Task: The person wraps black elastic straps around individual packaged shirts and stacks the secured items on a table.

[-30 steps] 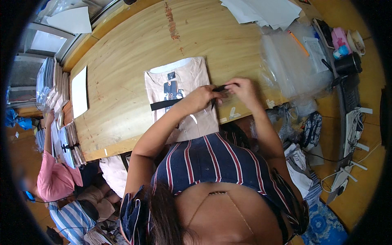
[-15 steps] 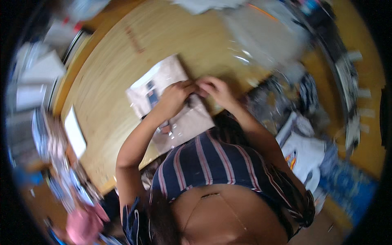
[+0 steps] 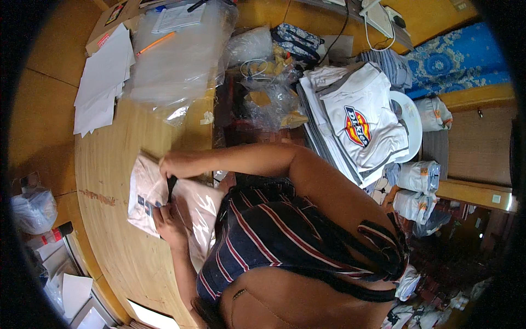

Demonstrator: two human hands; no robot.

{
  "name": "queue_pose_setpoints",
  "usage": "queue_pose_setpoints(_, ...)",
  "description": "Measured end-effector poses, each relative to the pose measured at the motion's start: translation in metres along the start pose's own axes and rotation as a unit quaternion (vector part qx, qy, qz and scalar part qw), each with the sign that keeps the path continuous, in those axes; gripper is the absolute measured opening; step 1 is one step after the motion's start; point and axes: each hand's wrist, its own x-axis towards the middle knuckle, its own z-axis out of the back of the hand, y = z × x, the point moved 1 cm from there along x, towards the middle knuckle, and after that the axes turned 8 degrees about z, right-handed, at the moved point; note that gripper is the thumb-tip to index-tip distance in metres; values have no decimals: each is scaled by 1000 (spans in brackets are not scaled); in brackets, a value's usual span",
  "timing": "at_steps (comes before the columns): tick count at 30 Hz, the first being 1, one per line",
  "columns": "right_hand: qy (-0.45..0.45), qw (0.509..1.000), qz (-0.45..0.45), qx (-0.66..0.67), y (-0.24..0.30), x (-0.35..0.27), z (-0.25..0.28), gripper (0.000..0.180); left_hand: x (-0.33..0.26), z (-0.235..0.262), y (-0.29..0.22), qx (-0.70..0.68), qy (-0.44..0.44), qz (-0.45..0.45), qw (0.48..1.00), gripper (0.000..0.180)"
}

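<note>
A pale pink folded shirt (image 3: 194, 205) with a small dark print lies at the table's edge against my body. Its shiny surface looks like a clear plastic bag. My right hand (image 3: 178, 164) reaches across from the right, fingers closed at the package's far side. Lower down, my left hand (image 3: 170, 223) lies on the package near the print, fingers bent and closed on its surface. Between the two hands a narrow black strip (image 3: 172, 187) crosses the shirt; whether it is part of the shirt or a separate thing I cannot tell.
The wooden table (image 3: 104, 181) bears white paper sheets (image 3: 104, 77) and a stack of clear plastic bags (image 3: 170, 60) with an orange pencil (image 3: 156, 44) on top. To the right are crumpled plastic (image 3: 268, 104) and a pile of white shirts (image 3: 334, 109). Wrapped bundles (image 3: 419, 176) stand farther right.
The view has swung toward the right, showing the shirt pile and bundles. My hands, close together before, are now apart on the pink package, the black strip between them.
</note>
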Motion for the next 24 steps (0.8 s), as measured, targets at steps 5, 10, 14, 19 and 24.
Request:
queue_pose_setpoints(5,-120,991,-27,-52,-15,-14,15,10,-2,2,24,-27,83,66,994,13)
queue_pose_setpoints(10,-67,988,18,-138,-4,-15,-6,9,34,-4,10,-470,254,162,830,32)
queue_pose_setpoints(14,33,966,-36,-254,7,-28,-2,16,36,-26,15,-596,178,204,756,17)
queue_pose_setpoints(19,21,990,-106,-91,61,-23,23,22,32,-25,1,-212,125,42,968,15)
queue_pose_setpoints(24,-63,994,6,89,18,-16,1,19,29,-27,2,-323,129,120,930,10)
